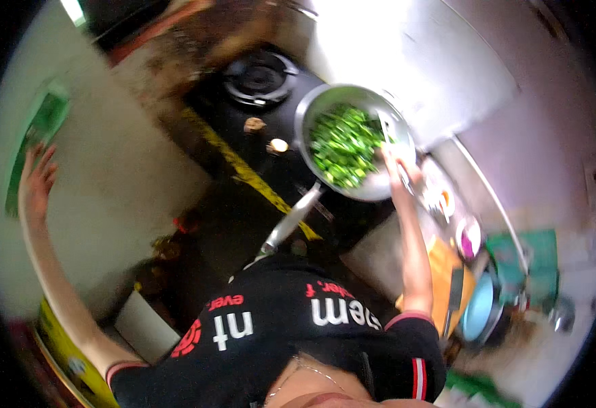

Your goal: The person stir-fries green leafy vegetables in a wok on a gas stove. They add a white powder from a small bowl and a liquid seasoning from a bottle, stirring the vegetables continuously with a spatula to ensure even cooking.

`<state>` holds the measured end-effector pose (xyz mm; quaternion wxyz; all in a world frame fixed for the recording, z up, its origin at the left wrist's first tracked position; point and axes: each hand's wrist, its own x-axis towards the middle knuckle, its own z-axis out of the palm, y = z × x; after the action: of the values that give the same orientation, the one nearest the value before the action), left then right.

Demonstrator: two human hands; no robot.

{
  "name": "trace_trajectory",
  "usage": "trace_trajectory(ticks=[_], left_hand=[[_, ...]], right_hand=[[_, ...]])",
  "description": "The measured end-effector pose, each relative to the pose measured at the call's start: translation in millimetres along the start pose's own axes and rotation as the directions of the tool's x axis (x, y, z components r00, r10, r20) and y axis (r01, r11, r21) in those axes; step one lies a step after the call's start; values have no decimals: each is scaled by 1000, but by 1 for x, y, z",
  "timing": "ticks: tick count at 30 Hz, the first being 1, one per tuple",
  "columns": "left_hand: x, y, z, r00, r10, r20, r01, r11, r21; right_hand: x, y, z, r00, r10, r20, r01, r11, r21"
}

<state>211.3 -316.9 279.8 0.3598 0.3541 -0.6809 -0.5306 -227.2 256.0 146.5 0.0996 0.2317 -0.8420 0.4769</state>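
Evidently, from the head view, the chopped greens (342,139) are cut and loaded into the pan (373,188) on the stove (279,122), to the right of the bare burner (258,78); their bright colour suggests the cooking is only partway, with stirring and dishing up apparently left. The right grip (401,168) looks closed around a pale utensil (387,128) whose end reaches over the greens. The left grip (38,178) has its fingers spread beside a green holder (52,112) on the wall; whether they touch is unclear. Blur softens the right fingers, the pan hides any flame beneath it, its handle (290,221) runs toward the shirt (277,299), and the bowls at right are hard to read.
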Motion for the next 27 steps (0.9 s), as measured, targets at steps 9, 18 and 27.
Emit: trace_trajectory(ticks=[9, 18, 27], left_hand=[[0, 9, 13, 988, -144, 58, 154, 874, -460], [-116, -12, 81, 953, 228, 199, -158, 936, -313], [-165, -47, 248, 908, 10, 420, 213, 850, -482]], right_hand=[[-46, 34, -5, 991, -98, -92, 120, 953, 279], [-26, 33, 19, 991, -131, -11, 131, 988, 75], [-37, 25, 30, 932, -314, 184, 289, 946, 148]])
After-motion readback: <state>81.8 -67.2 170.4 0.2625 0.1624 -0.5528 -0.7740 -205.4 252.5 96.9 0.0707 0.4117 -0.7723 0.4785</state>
